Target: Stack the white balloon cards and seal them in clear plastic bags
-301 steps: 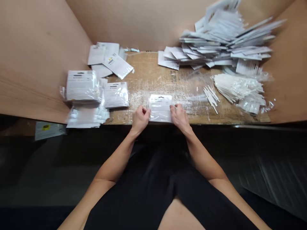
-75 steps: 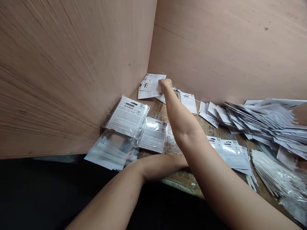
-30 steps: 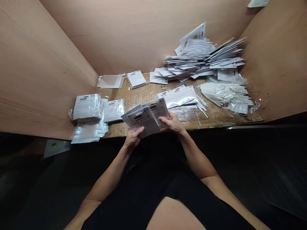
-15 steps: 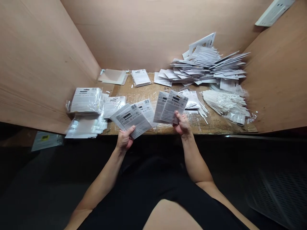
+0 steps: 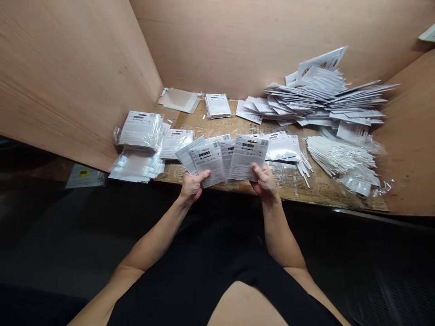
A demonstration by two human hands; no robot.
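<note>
My left hand (image 5: pixel 193 184) pinches a fan of flat printed packets (image 5: pixel 208 164) by the lower edge, thumb on top. In my right hand (image 5: pixel 264 180) are more of these packets (image 5: pixel 248 156), held upright with their printed backs and hang holes facing me. The two fans meet and overlap in the middle, above the table's front edge. Just behind the right-hand packets lie further white cards (image 5: pixel 283 145) on the table. A smaller stack of packets (image 5: pixel 177 142) sits left of my left hand.
A big heap of white packets (image 5: pixel 312 99) fills the back right. In front of it, thin white sticks (image 5: pixel 340 151) lie on clear plastic. Bagged packets (image 5: pixel 141 129) are piled at the left, and another stack (image 5: pixel 218 106) stands at the back. Wooden panels (image 5: pixel 217 50) enclose the cardboard-covered table (image 5: pixel 197 121).
My hands have come closer together, so the two fans of packets, apart before, now overlap. The view has shifted, with the table's contents appearing farther right.
</note>
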